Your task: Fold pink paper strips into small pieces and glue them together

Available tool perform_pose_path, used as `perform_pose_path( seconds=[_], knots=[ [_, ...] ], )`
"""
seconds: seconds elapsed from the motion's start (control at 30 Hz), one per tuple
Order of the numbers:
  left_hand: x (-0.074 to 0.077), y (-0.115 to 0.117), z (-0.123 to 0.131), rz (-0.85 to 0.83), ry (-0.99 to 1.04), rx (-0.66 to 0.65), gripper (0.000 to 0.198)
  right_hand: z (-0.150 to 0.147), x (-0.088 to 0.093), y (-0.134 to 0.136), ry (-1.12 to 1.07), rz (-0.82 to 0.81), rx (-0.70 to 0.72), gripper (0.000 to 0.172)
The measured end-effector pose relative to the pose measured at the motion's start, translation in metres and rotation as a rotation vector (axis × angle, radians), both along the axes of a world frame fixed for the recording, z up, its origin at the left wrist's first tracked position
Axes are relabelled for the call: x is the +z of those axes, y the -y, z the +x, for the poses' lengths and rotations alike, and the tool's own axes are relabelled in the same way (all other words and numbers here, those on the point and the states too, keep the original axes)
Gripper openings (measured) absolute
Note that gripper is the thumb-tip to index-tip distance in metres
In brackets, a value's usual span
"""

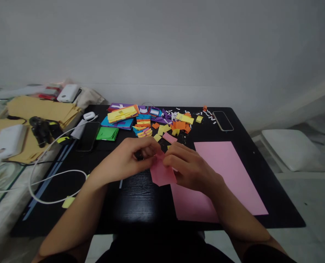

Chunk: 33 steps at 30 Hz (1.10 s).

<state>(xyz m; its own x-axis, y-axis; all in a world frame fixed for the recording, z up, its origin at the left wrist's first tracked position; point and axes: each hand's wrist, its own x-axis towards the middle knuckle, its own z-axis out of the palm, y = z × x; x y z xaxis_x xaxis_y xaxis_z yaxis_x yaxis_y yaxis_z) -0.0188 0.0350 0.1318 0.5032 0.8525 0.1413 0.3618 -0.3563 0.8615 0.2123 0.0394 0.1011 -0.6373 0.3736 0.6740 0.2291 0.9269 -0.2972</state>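
A small piece of pink paper (164,174) is held up over the black table, pinched from both sides. My left hand (142,155) grips its upper left edge between thumb and fingers. On the opposite side, my right hand (186,164) has closed fingers on the paper's right edge, hiding part of it. Under my right forearm lies a large pink sheet (225,164), flat on the table. Just beyond the hands are scattered yellow paper scraps (164,129) and orange scraps (181,126).
Stacked folded papers, yellow (122,114) and green (107,133), lie at the back left. One phone (223,121) rests at the back right, another phone (88,137) at the left. A white cable (32,175) loops over the table's left side. Brown envelopes (39,106) lie beyond it.
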Motion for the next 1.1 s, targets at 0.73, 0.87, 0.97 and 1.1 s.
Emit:
perform_pose_path(
  seconds=[0.73,0.87,0.97,1.1],
  knots=[
    [0.008,0.003,-0.004,0.133,-0.142,0.002,0.013,0.001,0.008,0.001,-0.12,-0.173,0.053,0.025],
    [0.007,0.003,-0.003,0.244,-0.184,-0.017,0.014,0.008,0.013,-0.012,-0.276,-0.552,0.075,0.021],
    [0.003,0.001,-0.002,0.343,-0.184,-0.042,0.013,0.008,0.01,-0.017,-0.297,-0.844,0.045,0.012],
    [0.001,0.001,0.0,0.385,-0.198,-0.041,0.012,0.004,0.005,-0.019,-0.278,-0.994,0.043,0.014]
  ],
)
